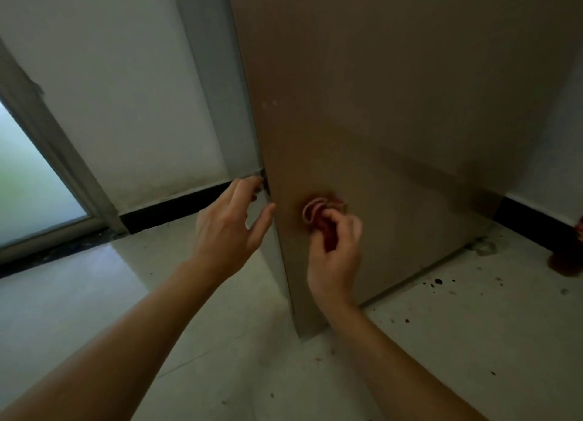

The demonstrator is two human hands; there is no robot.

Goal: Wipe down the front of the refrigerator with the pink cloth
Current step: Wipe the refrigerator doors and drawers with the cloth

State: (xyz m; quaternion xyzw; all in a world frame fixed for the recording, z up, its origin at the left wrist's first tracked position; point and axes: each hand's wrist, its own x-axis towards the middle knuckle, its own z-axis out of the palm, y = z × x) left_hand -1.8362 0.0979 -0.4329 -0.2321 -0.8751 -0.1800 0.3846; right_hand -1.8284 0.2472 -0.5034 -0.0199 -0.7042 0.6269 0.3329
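Observation:
The refrigerator [394,111] fills the upper right; its brownish front runs down to the floor. My right hand [336,253] holds the bunched pink cloth [318,212] pressed against the lower front, near its left edge. My left hand [232,228] rests on the refrigerator's left front corner with fingers spread; the thumb touches the front edge and the fingertips reach round the grey side. Nothing is in that hand.
A white wall [126,105] with a black skirting [176,209] stands left of the refrigerator. A frosted glass door [28,193] is at the far left. The pale tiled floor [473,319] has dark spots at the right. A dark reddish object [568,259] sits by the right wall.

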